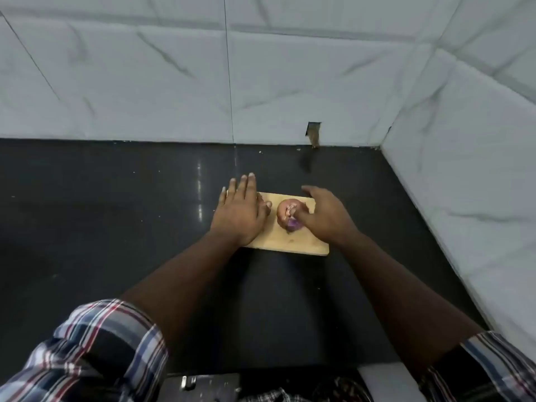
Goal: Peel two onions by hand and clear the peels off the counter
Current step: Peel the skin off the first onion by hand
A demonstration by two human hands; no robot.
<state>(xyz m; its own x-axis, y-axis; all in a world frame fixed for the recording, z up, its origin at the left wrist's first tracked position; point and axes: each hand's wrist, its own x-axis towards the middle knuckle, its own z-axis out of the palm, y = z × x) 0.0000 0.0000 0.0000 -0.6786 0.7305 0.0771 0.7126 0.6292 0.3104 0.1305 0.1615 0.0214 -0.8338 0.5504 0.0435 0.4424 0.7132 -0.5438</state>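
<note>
Onion (287, 213): on wooden board (290, 242), centre of black desk (116, 198). Right hand (324, 216): thumb touching the onion's right side, fingers loosely spread. Left hand (239, 211): flat, fingers straight together, over the board's left edge.

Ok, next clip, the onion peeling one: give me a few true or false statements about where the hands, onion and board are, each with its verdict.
1. A wooden cutting board lies on a dark counter. True.
2. The visible onion sits on the bare counter beside the board. False: it sits on the board.
3. The left hand has its fingers stretched out straight. True.
4. The right hand is far from the onion, by the wall. False: its thumb is at the onion.
5. The onion is fully peeled and white. False: brownish skin still covers most of it, with some purple showing.
</note>
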